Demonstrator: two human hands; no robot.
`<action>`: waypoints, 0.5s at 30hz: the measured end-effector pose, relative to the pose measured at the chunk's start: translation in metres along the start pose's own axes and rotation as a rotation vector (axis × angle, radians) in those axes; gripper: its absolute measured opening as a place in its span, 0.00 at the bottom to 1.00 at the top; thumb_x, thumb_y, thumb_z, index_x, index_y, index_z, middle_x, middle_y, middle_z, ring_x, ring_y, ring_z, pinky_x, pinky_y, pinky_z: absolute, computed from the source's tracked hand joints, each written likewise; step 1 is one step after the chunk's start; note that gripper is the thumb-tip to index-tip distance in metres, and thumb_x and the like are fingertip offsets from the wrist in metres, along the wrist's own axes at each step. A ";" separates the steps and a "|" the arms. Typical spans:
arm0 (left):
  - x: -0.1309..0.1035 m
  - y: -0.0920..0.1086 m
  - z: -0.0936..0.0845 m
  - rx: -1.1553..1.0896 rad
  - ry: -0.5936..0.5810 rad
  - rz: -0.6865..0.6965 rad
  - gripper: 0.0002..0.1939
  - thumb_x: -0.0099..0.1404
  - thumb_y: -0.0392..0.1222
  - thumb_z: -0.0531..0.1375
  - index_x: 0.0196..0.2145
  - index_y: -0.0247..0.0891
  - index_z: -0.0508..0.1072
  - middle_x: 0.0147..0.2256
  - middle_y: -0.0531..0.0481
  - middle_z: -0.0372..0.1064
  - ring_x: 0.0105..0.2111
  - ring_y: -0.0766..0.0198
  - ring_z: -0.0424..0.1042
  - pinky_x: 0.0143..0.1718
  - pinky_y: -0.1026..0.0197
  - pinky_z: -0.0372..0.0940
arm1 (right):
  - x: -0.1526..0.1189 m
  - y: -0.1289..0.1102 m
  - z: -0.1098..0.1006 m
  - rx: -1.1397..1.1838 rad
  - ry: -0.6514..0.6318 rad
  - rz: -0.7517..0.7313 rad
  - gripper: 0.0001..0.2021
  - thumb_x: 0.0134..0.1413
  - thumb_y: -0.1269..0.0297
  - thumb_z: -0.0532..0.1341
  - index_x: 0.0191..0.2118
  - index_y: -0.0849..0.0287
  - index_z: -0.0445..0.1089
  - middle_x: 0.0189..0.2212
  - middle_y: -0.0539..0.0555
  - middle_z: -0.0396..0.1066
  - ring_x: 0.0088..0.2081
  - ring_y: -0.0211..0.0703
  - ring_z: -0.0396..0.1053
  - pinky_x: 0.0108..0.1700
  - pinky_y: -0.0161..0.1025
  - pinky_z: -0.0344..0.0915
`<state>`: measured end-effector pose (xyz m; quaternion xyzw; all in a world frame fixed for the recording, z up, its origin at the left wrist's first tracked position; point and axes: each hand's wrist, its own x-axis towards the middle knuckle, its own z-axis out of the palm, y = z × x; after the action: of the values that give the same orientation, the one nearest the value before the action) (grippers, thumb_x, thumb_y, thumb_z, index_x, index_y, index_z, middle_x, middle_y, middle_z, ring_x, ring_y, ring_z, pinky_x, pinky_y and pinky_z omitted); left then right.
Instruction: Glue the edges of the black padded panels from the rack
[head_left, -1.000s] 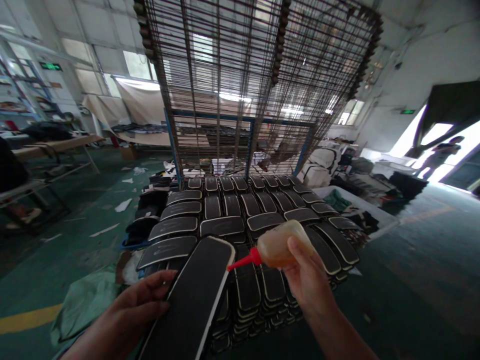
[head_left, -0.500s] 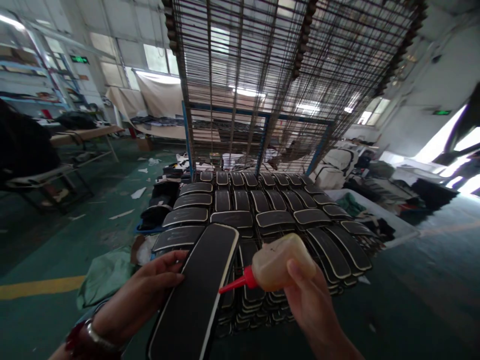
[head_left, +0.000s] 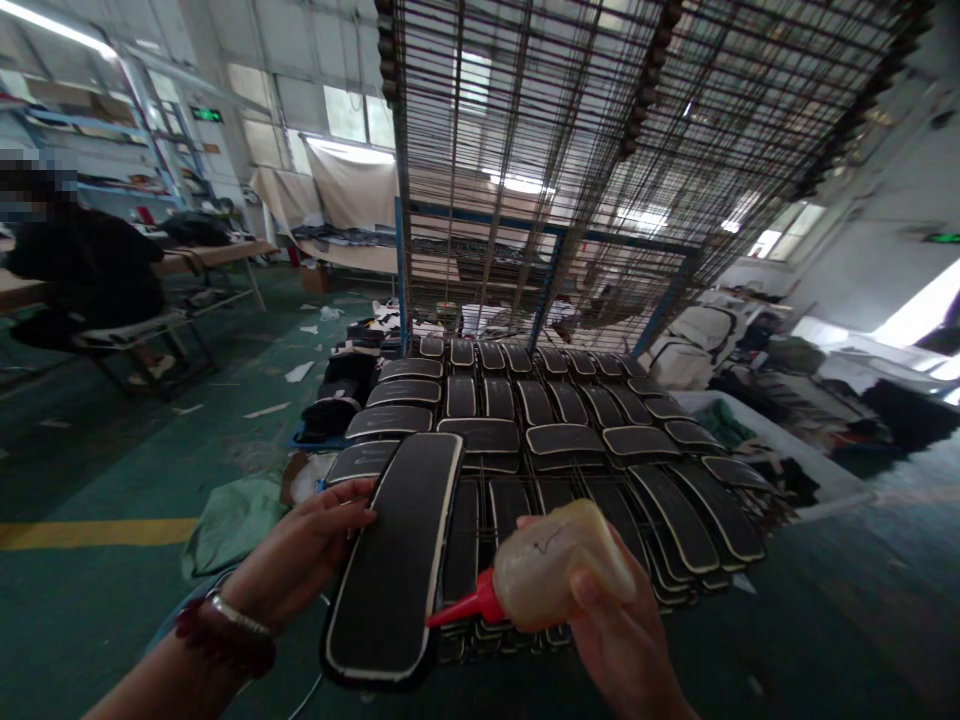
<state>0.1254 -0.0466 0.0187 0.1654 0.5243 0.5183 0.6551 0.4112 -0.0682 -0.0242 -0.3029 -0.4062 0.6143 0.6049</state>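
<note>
My left hand grips the left edge of a long black padded panel with rounded corners, tilted up in front of me. A pale line runs around the panel's border. My right hand is wrapped round a squeeze bottle of yellowish, cloudy liquid, lying on its side. The bottle's red pointed nozzle meets the panel's right border near the lower corner. Behind them, many similar black panels with pale borders lie in rows and stacks on a wire rack.
Raised wire mesh shelves hang over the panels. A green sack lies on the floor at left, and a white bin with cloth stands at right. A person in dark clothes sits at a table far left.
The nozzle has moved down along the panel's right border toward its lower corner. The panel's bottom end has come into view, and the camera has turned slightly left.
</note>
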 end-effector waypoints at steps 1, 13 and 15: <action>0.001 0.000 -0.001 -0.011 0.017 0.012 0.17 0.57 0.19 0.62 0.42 0.33 0.76 0.30 0.46 0.81 0.24 0.56 0.82 0.24 0.58 0.79 | -0.001 0.000 0.000 0.009 0.007 0.005 0.24 0.52 0.53 0.76 0.52 0.55 0.78 0.47 0.66 0.80 0.48 0.67 0.78 0.51 0.60 0.76; 0.008 -0.014 -0.010 -0.402 0.285 -0.037 0.16 0.66 0.16 0.54 0.32 0.36 0.69 0.22 0.55 0.73 0.16 0.74 0.74 0.18 0.80 0.67 | 0.010 0.001 -0.014 0.009 0.043 -0.123 0.24 0.58 0.55 0.73 0.58 0.53 0.75 0.51 0.65 0.78 0.53 0.65 0.76 0.53 0.59 0.76; 0.007 -0.020 -0.009 -0.442 0.262 -0.058 0.16 0.68 0.17 0.52 0.31 0.35 0.68 0.20 0.55 0.71 0.14 0.74 0.72 0.16 0.80 0.66 | 0.011 0.003 -0.013 0.022 0.085 -0.145 0.26 0.58 0.55 0.74 0.61 0.52 0.73 0.50 0.64 0.79 0.54 0.64 0.76 0.53 0.58 0.76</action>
<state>0.1273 -0.0511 -0.0034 -0.0655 0.4833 0.6181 0.6165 0.4202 -0.0550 -0.0317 -0.2920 -0.3941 0.5598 0.6679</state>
